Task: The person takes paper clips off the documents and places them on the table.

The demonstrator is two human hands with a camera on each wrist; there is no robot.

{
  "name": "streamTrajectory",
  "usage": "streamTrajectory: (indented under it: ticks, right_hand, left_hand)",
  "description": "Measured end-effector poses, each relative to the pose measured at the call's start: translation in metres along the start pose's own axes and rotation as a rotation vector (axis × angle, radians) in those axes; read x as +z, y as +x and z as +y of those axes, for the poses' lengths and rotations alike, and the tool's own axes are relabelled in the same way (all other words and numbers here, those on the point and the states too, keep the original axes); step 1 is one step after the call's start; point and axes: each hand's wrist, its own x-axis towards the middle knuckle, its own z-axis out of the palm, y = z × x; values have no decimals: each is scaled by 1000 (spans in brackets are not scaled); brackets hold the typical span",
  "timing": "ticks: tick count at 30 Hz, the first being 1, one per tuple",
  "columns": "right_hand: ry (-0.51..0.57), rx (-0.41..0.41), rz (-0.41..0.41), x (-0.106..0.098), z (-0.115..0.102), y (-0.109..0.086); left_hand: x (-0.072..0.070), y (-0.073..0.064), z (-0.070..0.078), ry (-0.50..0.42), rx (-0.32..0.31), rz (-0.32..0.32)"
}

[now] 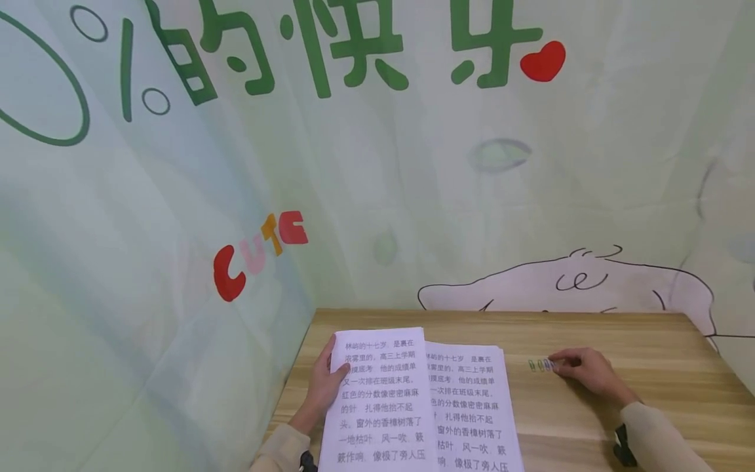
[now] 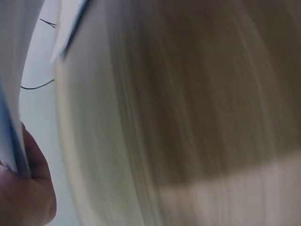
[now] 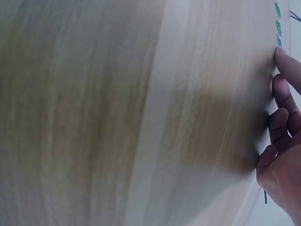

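Observation:
My left hand grips the left edge of a stack of printed paper, its thumb on the front. That stack is tilted up and overlaps a second printed stack to its right. In the left wrist view the hand holds the blurred paper edge. On the table to the right lies a short row of small coloured paper clips. My right hand has its fingertips at the row's right end, by a blue clip. Its thumb is hidden in the right wrist view, and whether it pinches a clip does not show.
The wooden table runs back to a fabric wall printed with green characters, a red heart and a cartoon outline. Another stretch of fabric closes off the left side, close to the left arm.

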Motion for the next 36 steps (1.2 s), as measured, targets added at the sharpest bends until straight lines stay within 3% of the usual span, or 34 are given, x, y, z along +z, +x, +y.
streamTrajectory:
  ticks: [6, 12, 16, 25, 36]
  right_hand:
    - [0, -4, 5, 0, -1, -1]
    - [12, 15, 5, 3, 1, 2]
    - [-2, 7, 20, 4, 1, 2]
    - [26, 18, 21, 3, -1, 0]
    - [22, 20, 24, 3, 1, -3]
  left_hand:
    - [-15, 7, -12, 73, -21, -40]
    - [-31, 19, -15, 157, 35, -70]
    - [-37, 25, -21, 194, 2, -79]
    - [-40, 31, -39, 305, -35, -57]
    - [-35, 39, -48, 429, -11, -50]
